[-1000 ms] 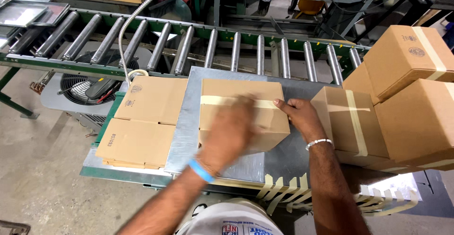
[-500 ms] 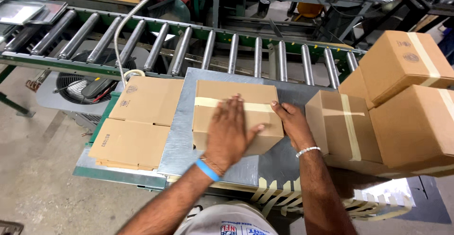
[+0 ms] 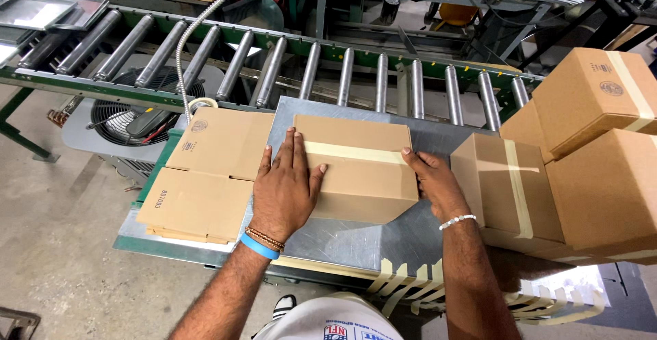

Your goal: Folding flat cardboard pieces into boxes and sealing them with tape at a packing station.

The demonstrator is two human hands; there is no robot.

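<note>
A closed cardboard box (image 3: 356,169) with a strip of pale tape along its top seam lies flat on a grey metal plate (image 3: 342,241), directly in front of the person. The left hand (image 3: 286,188) rests palm-down on the box's left end, fingers straight and slightly spread, seemingly pressing the tape end flat. The right hand (image 3: 432,181) cups the box's right edge, fingers curled against that side, apparently bracing the box so it cannot slide. Just left of the box, a stack of flattened cartons (image 3: 205,172) lies within easy reach. Just right of it, taped boxes (image 3: 582,162) are piled, one touching the right wrist. Beyond the box runs a roller conveyor (image 3: 308,66) with a green frame. Near the person, below the plate's edge, precut tape strips (image 3: 410,282) hang ready.
</note>
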